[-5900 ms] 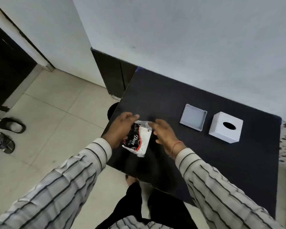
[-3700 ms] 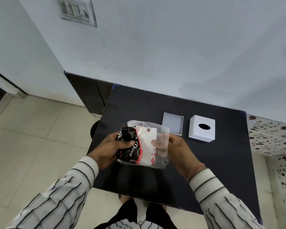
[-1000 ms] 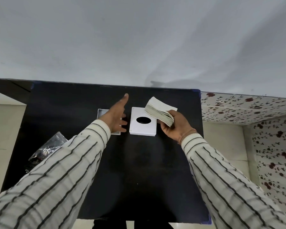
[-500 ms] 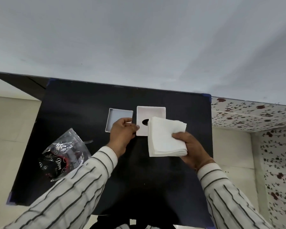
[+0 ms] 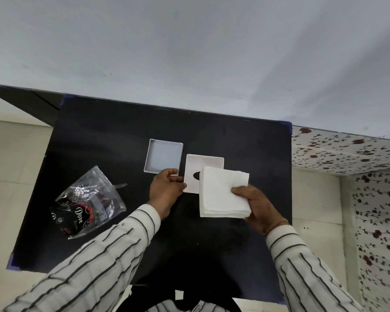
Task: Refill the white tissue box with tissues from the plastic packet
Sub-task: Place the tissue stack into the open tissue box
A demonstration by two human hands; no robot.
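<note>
The white tissue box point(image 5: 203, 165) stands on the black table point(image 5: 212, 244), its dark oval slot partly hidden. My left hand point(image 5: 166, 190) grips the box at its near left corner. My right hand point(image 5: 256, 204) holds a flat stack of white tissues point(image 5: 221, 192) just above the table, overlapping the box's near right part. The box's shallow white base tray point(image 5: 163, 157) lies to the left of the box, hollow side up. The crumpled plastic packet point(image 5: 88, 204), black and red print, lies at the table's left.
A pale wall runs along the table's far edge. A floral-patterned surface point(image 5: 358, 158) lies to the right of the table. Beige floor tiles show on the left and right.
In the last second my right hand brought the tissue stack down flat in front of the box, and my left hand came back from beyond the tray onto the box's corner. The packet lies emptied at left.
</note>
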